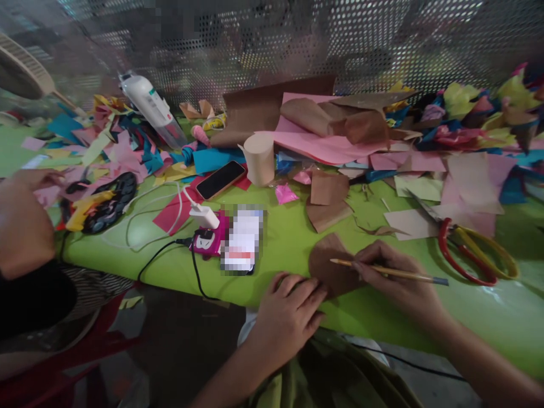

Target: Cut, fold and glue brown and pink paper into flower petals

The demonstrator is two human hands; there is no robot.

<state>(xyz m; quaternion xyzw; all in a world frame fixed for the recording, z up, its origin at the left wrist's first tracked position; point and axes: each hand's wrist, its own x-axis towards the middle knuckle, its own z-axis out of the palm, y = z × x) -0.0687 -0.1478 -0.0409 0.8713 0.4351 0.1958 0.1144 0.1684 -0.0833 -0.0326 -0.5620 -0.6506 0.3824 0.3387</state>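
A brown paper piece with a rounded edge lies near the front edge of the green table. On its lower left edge rests my left hand, fingers lying fairly flat and slightly apart. My right hand is closed around a slim yellowish pencil with a dark end. The pencil lies almost level, its pale tip pointing left over the paper; whether it touches cannot be told. Just behind are more cut brown paper pieces. Large scissors with red and yellow handles lie right of my right hand.
Two phones, a dark one and a lit one, lie near a pink power strip with cables. A paper roll stands behind. Coloured paper scraps line the back. Another person's hand is at left.
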